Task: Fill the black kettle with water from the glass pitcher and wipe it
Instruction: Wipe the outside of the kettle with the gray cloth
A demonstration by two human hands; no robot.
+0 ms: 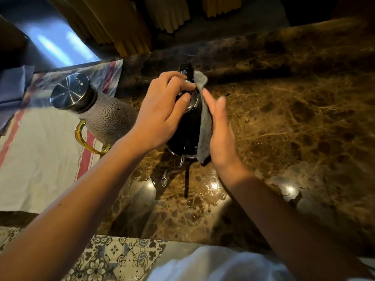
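The black kettle (185, 134) stands on the brown marble counter (284, 118), its thin metal spout (172, 171) pointing toward me. My left hand (162, 112) grips the kettle's lid from above, fingers curled around the metal rim. My right hand (221, 130) lies flat with straight fingers, pressing a grey cloth (205, 122) against the kettle's right side. The glass pitcher (97, 110), with a dimpled body, steel lid and yellow handle, stands to the left on a cloth.
A white towel with red stripes (40, 159) covers the counter's left part under the pitcher. Folded grey cloths (14, 86) lie at the far left. Yellow curtains (129, 23) hang behind the counter. Patterned floor tiles (113, 258) show below the front edge.
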